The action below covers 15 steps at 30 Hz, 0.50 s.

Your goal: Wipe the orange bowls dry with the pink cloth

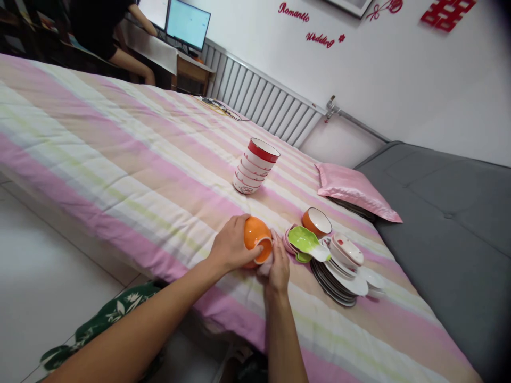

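Observation:
My left hand [230,243] is wrapped round an orange bowl [255,231], tipped so that its outside and foot ring face me. Its thumb lies near the foot ring. On the bowl's right side my right hand [279,268] is closed on a pale pink cloth [264,268], pressing it against the bowl. Just right of that hand sit green leaf-shaped dishes [304,239] with pink ones partly hidden under them. A second orange bowl [318,222], white inside, rests behind them. Farther back rises a stack of white bowls with red rims [255,166].
Stacked plates [332,284] with white dishes [347,249] on top lie at the right on the striped bedspread [139,175]. Beyond are a pink pillow [355,189], a grey headboard [443,223] and cables [223,109]. A person [104,32] sits by monitors at the far left.

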### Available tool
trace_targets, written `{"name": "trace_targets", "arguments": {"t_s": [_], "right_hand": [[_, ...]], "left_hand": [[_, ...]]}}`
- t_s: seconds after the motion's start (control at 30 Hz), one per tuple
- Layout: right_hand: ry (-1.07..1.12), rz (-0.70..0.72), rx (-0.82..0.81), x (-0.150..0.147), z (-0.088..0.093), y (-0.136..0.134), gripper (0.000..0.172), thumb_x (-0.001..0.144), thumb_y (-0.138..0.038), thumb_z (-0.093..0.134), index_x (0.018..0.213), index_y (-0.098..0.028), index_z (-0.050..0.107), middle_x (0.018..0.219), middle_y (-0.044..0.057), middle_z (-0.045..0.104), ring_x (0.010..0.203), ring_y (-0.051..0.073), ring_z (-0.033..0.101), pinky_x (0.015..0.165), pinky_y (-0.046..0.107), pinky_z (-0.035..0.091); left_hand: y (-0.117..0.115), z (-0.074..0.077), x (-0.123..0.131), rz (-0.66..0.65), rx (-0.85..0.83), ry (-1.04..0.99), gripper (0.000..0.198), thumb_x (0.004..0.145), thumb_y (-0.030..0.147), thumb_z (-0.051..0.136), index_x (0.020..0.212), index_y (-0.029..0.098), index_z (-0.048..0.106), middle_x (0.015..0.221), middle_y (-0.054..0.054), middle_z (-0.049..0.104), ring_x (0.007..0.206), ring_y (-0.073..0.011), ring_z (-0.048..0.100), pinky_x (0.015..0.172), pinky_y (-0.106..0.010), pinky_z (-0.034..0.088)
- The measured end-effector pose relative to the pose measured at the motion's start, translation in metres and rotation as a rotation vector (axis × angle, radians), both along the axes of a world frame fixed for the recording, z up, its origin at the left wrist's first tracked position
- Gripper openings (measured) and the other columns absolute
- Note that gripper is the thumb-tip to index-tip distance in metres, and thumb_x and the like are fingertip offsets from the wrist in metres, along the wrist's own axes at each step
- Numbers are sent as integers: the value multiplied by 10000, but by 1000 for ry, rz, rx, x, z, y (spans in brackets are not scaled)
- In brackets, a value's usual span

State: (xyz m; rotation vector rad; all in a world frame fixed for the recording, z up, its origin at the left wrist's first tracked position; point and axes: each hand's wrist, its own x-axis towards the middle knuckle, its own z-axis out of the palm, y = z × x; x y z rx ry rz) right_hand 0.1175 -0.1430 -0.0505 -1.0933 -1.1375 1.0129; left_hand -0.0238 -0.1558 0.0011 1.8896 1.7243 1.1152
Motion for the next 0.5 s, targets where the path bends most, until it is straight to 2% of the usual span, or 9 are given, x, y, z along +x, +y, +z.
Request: {"name": "trace_targets", "arguments": {"t_s": [0.23,0.5], "right_hand": [[36,38,-8,-5,-4,-2,501,901,-423,461,1351,-205,488,1458,62,447,1339,191,422,1130,374,316],[-131,53,-6,-10,-3,-8,619,859,-502,501,1386,-182,448,1320,95,586,1209,244,546,1001,389,446]], "left_hand": [[4,4,-4,64,-118,-22,716,680,423,632,1284,89,441,1231,-184,552,1165,-324,530,978,-437,440],[11,2,-6,167,-241,-90,743,690,470,611,1284,58,439,1232,-224,548,1165,-346,540,940,-421,447]]}}
